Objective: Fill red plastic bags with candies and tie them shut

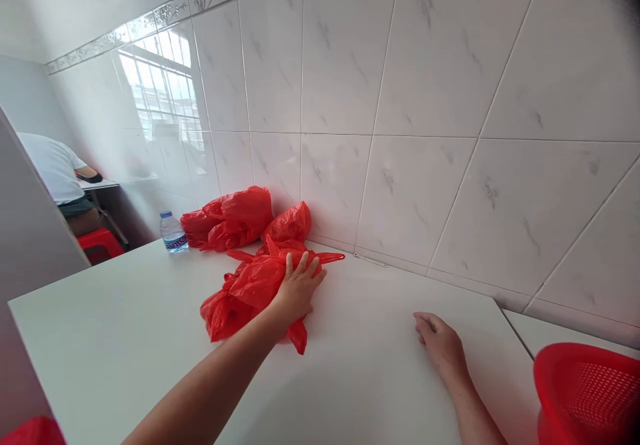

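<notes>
My left hand (299,285) rests on a crumpled red plastic bag (250,291) on the white table (380,378). Its fingers are spread over the right side of the bag. Loose handle loops stick out from under and around it. Behind lie two more red plastic bags, a large one (240,215) and a smaller one (290,223), close to the tiled wall. What the bags contain is hidden. Over the right part of the table, my right hand (443,345) has its fingers curled in, with nothing visible in them.
A water bottle (174,235) with a blue cap stands left of the bags. At the lower right is a red perforated plastic basket (555,378). The tiled wall (425,185) bounds the table's back. A person in a white top (47,165) sits at the far left.
</notes>
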The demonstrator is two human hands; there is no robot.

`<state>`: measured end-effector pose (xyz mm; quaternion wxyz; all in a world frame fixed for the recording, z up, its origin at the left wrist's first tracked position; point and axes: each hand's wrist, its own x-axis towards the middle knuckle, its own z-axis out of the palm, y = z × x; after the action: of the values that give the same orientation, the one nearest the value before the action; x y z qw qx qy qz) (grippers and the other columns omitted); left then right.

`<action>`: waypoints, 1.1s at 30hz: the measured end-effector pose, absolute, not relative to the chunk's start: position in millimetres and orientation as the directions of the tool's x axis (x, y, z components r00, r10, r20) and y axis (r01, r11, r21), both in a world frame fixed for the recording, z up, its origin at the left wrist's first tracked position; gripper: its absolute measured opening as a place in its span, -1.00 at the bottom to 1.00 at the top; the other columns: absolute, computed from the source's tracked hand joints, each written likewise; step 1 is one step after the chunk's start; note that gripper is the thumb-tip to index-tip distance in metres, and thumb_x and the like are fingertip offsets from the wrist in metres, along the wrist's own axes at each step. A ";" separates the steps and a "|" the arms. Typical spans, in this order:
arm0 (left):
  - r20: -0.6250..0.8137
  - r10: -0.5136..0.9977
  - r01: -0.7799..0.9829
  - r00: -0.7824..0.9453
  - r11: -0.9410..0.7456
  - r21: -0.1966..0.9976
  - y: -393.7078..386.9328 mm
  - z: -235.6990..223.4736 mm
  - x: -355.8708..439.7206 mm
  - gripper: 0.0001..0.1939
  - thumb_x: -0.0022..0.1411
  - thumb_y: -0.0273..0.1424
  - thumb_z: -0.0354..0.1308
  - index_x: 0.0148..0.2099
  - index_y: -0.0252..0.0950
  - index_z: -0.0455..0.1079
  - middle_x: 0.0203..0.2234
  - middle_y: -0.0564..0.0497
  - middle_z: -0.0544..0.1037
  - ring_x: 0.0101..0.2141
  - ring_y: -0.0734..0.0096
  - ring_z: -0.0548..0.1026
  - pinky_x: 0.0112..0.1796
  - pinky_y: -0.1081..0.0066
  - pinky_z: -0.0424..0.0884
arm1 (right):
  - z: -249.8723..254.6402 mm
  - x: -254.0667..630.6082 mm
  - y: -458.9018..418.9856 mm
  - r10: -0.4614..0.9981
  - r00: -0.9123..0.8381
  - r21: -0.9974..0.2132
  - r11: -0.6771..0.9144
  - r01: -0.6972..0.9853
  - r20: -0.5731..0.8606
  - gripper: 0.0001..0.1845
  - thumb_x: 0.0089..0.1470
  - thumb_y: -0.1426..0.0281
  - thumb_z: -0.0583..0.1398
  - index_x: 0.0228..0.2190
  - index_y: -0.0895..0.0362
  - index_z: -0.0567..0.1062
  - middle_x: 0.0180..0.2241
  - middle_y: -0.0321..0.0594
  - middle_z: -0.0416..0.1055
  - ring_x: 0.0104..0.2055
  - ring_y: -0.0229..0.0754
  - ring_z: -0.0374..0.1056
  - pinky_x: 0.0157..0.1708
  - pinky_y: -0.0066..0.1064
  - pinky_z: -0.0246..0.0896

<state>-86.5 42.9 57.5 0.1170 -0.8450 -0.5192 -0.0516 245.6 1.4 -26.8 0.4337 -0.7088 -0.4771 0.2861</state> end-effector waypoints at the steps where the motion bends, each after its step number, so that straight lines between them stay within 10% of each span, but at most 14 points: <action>1: 0.203 0.874 0.897 0.441 -0.422 -0.132 45.9 55.5 -88.7 -0.16 -0.09 -0.44 0.27 0.27 -0.21 0.13 0.22 -0.21 0.23 0.25 -0.23 -0.06 0.12 -0.30 -0.47 | -26.5 245.4 1.0 0.925 0.381 -0.886 -0.169 0.431 0.009 -0.53 -0.02 0.10 0.07 -0.16 0.10 0.48 -0.31 -0.20 0.47 -0.35 -0.12 0.40 -0.36 -0.35 0.28; 7: 0.187 0.882 0.902 0.432 -0.420 -0.099 31.6 43.9 -119.6 -0.67 0.03 -0.55 0.04 -0.17 -0.18 0.47 -0.28 -0.08 0.54 -0.05 0.01 0.34 0.15 -0.21 -0.47 | -23.6 243.8 -1.8 0.923 0.385 -0.884 -0.159 0.440 0.025 -0.54 0.00 0.10 0.06 -0.17 0.09 0.48 -0.31 -0.21 0.48 -0.35 -0.15 0.40 -0.34 -0.35 0.28; 22: 0.191 0.892 0.909 0.408 -0.417 0.007 16.1 56.5 -216.8 -0.70 0.03 -0.64 -0.05 -0.36 -0.23 0.44 -0.30 -0.03 0.52 -0.03 0.13 0.37 0.17 -0.13 -0.30 | -22.8 242.1 -0.7 0.919 0.394 -0.861 -0.202 0.466 -0.001 -0.56 -0.04 0.12 0.07 -0.18 0.06 0.49 -0.31 -0.21 0.49 -0.32 -0.08 0.42 -0.45 -0.38 0.23; 28: 0.299 0.930 0.925 0.213 -0.291 0.244 36.0 74.5 -222.7 -0.97 -0.02 -0.41 0.16 -0.43 -0.24 0.39 -0.39 0.06 0.48 -0.22 0.18 0.45 0.12 -0.03 0.04 | -24.7 243.4 0.9 0.919 0.393 -0.846 -0.208 0.491 0.002 -0.57 -0.02 0.12 0.06 -0.19 0.06 0.49 -0.30 -0.21 0.49 -0.33 -0.11 0.41 -0.38 -0.36 0.25; 33: 0.477 0.834 0.806 -0.275 -0.070 0.588 85.6 108.1 -241.9 -0.60 0.12 -0.31 0.14 0.00 -0.32 0.27 -0.06 -0.10 0.38 -0.02 0.11 0.35 0.01 0.16 0.27 | -26.6 244.5 3.0 0.916 0.401 -0.838 -0.235 0.492 -0.021 -0.56 -0.03 0.11 0.06 -0.18 0.04 0.48 -0.33 -0.25 0.49 -0.32 -0.11 0.41 -0.38 -0.36 0.24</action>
<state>-241.9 85.6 108.1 -0.0171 -0.6017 -0.6816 -0.4161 244.5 3.0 -26.6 0.3941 -0.7385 -0.4766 0.2686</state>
